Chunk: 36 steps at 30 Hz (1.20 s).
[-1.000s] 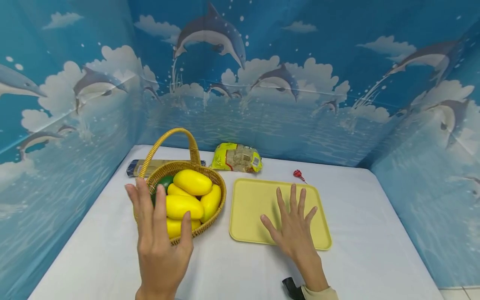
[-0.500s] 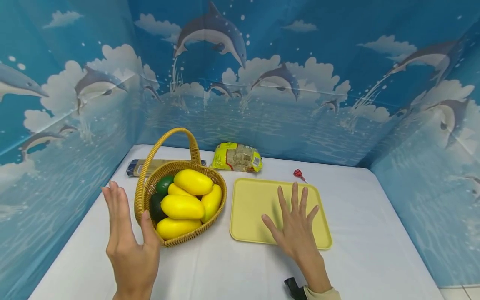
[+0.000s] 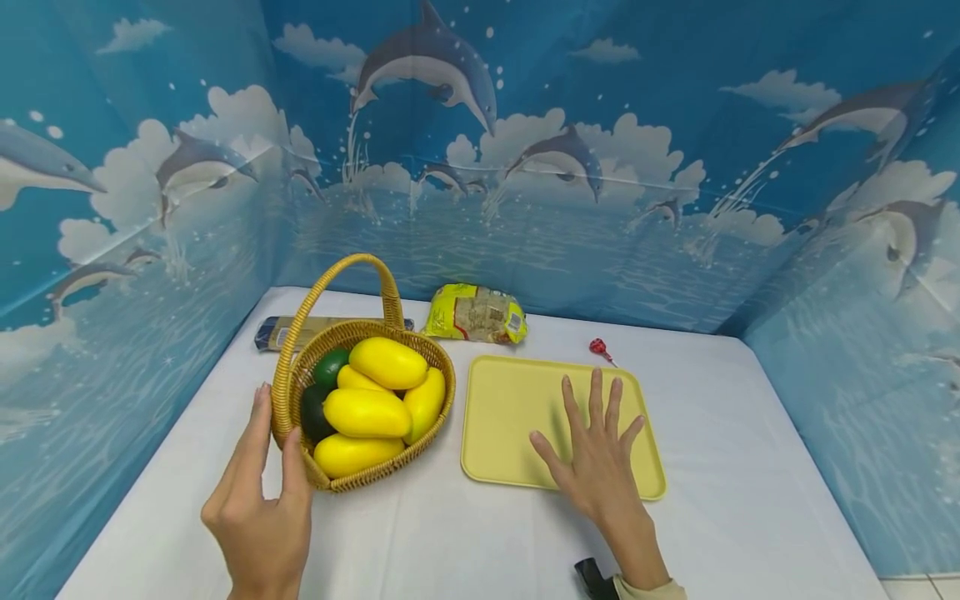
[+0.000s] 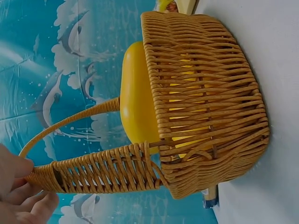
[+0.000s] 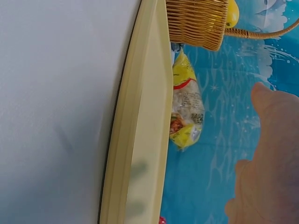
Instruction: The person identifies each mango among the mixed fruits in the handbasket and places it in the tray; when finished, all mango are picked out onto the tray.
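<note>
Wicker basket (image 4: 224, 93): the landmark thing; it stands upright on the white-covered table (image 3: 727, 475).
Handle (image 4: 107, 168): arches above the basket.
Left hand (image 3: 258, 517): at the basket's near left side, thumb and fingers on opposite sides of the handle, gripping it.
Yellow fruits (image 3: 366, 413): piled inside the basket.
Dark green fruits (image 3: 317, 412): inside the basket, along its left side.
Tray (image 3: 510, 417): pale yellow, lying flat just right of the basket.
Right hand (image 3: 596, 475): well right of the basket, above the tray, fingers spread, straight and holding nothing.
Long packet (image 3: 272, 333): behind the basket, partly hidden by it.
Yellow bag (image 3: 477, 315): behind and right of the basket.
Red-headed stick (image 3: 597, 346): far right of the basket, beyond the tray.
Dolphin backdrop (image 3: 450, 225): blue, behind the basket.
</note>
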Available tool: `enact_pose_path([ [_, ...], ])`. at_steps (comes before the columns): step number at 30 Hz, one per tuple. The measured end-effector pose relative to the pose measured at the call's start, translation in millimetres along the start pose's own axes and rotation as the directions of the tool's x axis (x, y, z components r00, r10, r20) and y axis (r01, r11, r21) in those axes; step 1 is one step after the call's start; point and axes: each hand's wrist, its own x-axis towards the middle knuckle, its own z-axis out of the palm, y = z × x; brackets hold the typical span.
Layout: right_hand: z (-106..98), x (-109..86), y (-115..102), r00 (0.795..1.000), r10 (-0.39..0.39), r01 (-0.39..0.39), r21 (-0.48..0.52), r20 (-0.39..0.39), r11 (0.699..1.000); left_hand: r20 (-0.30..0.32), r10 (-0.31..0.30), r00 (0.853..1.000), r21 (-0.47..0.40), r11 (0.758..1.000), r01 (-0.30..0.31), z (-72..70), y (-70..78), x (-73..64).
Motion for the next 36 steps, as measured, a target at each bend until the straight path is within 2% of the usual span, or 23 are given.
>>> enact_pose_path([
  [8, 0, 0.1, -1, 1.0, 0.0, -0.001, 0.012, 0.013, 1.0, 0.092, -0.09, 0.992, 0.046, 0.995, 0.086, -7.8, -3.8, -9.1],
  [11, 1, -0.1, -1, 1.0, 0.003, -0.003, 0.02, 0.021, 1.0, 0.096, -0.113, 0.989, 0.037, 0.993, 0.11, -7.9, -6.0, -13.3],
  [16, 3, 0.5, -1, 1.0, -0.009, 0.009, 0.027, 0.012, 1.0, 0.077, -0.113, 0.991, 0.006, 0.994, 0.113, -5.8, -11.0, -19.0],
  [18, 4, 1.8, -1, 0.999, -0.03, 0.031, 0.04, -0.015, 0.999, 0.087, -0.125, 0.988, 0.01, 0.992, 0.125, -5.7, -12.9, -21.5],
  [21, 5, 5.9, -1, 0.992, -0.081, 0.09, 0.094, -0.094, 0.991, 0.114, -0.163, 0.98, 0.035, 0.986, 0.16, -5.8, -15.1, -25.9],
  [24, 4, 10.1, -4, 0.975, -0.12, 0.151, 0.16, -0.187, 0.976, 0.132, -0.203, 0.97, 0.052, 0.979, 0.198, -5.4, -17.0, -30.7],
  [28, -1, 16.2, -13, 0.952, -0.152, 0.215, 0.231, -0.264, 0.949, 0.112, -0.205, 0.972, 0.025, 0.979, 0.204, -3.6, -18.9, -35.9],
  [32, -8, 23.4, -24, 0.94, -0.2, 0.278, 0.279, -0.278, 0.919, 0.096, -0.202, 0.975, 0.001, 0.979, 0.203, -1.7, -22.0, -40.1],
  [36, -17, 28.6, -37, 0.941, -0.233, 0.302, 0.298, -0.246, 0.906, 0.108, -0.223, 0.969, 0.008, 0.975, 0.223, 0.0, -25.9, -45.2],
])
